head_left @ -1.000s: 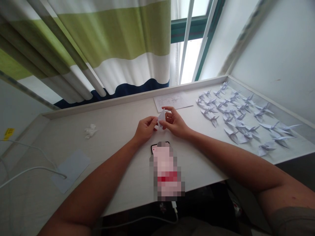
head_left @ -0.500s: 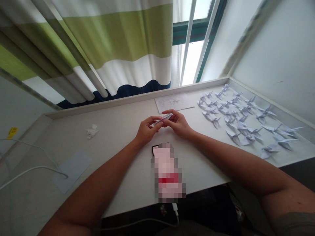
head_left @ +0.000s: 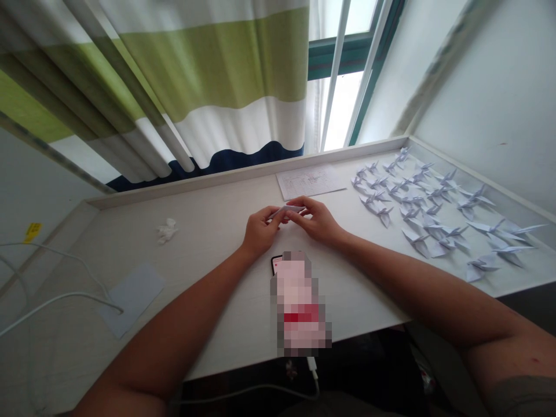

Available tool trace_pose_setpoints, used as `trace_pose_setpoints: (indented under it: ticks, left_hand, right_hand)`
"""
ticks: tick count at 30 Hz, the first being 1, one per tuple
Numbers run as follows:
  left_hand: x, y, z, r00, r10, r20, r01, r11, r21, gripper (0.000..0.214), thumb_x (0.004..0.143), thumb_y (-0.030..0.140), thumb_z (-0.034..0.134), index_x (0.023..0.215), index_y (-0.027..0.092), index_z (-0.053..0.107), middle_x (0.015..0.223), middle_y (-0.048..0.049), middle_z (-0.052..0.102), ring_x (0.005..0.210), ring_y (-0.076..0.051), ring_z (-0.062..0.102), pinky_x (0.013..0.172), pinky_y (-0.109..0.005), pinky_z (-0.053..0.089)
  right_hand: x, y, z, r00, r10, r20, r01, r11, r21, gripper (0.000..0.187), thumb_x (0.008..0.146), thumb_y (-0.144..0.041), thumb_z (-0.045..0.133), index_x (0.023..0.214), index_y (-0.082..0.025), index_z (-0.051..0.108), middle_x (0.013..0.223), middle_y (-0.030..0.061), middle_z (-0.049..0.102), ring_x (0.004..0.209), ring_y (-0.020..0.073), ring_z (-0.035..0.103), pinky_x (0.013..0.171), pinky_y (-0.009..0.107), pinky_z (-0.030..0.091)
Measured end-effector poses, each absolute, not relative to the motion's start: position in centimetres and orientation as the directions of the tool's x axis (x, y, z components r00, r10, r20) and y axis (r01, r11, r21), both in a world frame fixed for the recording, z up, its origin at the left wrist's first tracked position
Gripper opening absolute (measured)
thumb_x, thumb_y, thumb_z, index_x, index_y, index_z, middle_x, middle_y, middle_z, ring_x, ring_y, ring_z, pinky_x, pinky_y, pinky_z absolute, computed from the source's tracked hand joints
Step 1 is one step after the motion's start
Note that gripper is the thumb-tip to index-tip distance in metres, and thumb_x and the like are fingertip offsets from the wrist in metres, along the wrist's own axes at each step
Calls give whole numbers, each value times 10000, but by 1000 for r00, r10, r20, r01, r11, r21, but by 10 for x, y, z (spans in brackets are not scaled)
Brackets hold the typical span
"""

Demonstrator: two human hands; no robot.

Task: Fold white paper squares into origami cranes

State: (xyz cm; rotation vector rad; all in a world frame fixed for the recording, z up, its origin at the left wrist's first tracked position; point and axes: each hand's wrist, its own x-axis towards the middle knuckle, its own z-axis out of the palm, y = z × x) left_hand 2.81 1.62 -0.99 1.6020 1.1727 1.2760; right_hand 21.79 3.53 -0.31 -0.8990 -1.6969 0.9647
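Left hand (head_left: pixel 259 230) and right hand (head_left: pixel 320 221) each pinch one end of the folded paper (head_left: pixel 290 208) above the desk's (head_left: pixel 204 246) middle. It looks light and flimsy, best gripped at its edges.

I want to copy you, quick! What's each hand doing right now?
Left hand: closed, fingers pinching one end of the folded paper.
Right hand: closed, fingers pinching the other end of it.

2 forearms extended; left hand (head_left: pixel 259 231), right hand (head_left: pixel 319 220) pinching, fingertips nearly meeting.
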Motion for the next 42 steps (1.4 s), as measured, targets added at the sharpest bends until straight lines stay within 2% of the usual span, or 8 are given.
trace_pose_setpoints:
  ticks: [4, 8, 14, 21, 30, 38, 42]
  left_hand:
    - [27, 19, -9, 153, 973, 173, 98, -189, 977, 528, 813, 661, 833, 974, 159, 800, 817, -92, 814, 724, -228, 782, 605, -292, 551]
    - [26, 20, -6, 160, 978, 131, 64, -143, 988, 535, 799, 658, 843, 969, 153, 789, 837, -107, 824, 715, -238, 794, 591, -288, 535]
    - [26, 20, -3, 138, 985, 108, 35, -114, 993, 538, 778, 657, 855, 966, 161, 765, 791, -73, 805, 728, -233, 798, 584, -268, 523]
    - [26, 20, -2, 132, 985, 106, 23, -110, 994, 511, 784, 639, 849, 954, 168, 746, 832, -62, 802, 715, -209, 789, 577, -257, 515]
    - [25, 19, 2, 178, 979, 105, 22, -111, 994, 459, 860, 620, 759, 960, 172, 750, 908, -80, 816, 741, -209, 789, 592, -260, 515]
    - [25, 17, 6, 173, 981, 89, -2, -90, 996, 329, 820, 451, 783, 996, 173, 762, 915, -68, 816, 758, -209, 789, 611, -264, 527]
    - [26, 17, 5, 150, 984, 96, 7, -98, 995, 326, 815, 436, 791, 1011, 177, 762, 925, -69, 815, 793, -214, 793, 609, -261, 538]
  right_hand:
    - [219, 34, -3, -319, 856, 407, 162, 472, -866, 263, 946, -442, 752, 1113, -239, 741, 1027, 72, 794, 962, 241, 745, 851, 423, 620]
    - [219, 35, -3, -334, 844, 420, 158, 490, -858, 229, 984, -388, 698, 1150, -236, 739, 1042, 71, 792, 937, 227, 746, 830, 408, 616]
    - [219, 36, -6, -342, 824, 452, 175, 529, -830, 235, 998, -325, 671, 1207, -248, 745, 1108, 71, 773, 923, 201, 733, 789, 365, 629]
    - [220, 37, -7, -358, 798, 485, 175, 568, -804, 251, 1003, -273, 644, 1230, -267, 751, 1059, 54, 729, 906, 188, 721, 759, 345, 632]
    - [220, 37, -7, -329, 825, 460, 115, 518, -847, 181, 995, -291, 640, 1124, -255, 762, 1052, 50, 727, 907, 189, 724, 772, 366, 619]
    - [219, 38, -6, -293, 850, 438, 86, 479, -873, 92, 942, -323, 694, 941, -237, 727, 982, 34, 722, 929, 197, 692, 769, 369, 587]
    - [220, 35, -1, -298, 853, 429, 77, 470, -880, 78, 907, -316, 728, 919, -238, 731, 1013, 38, 700, 983, 204, 691, 820, 376, 596]
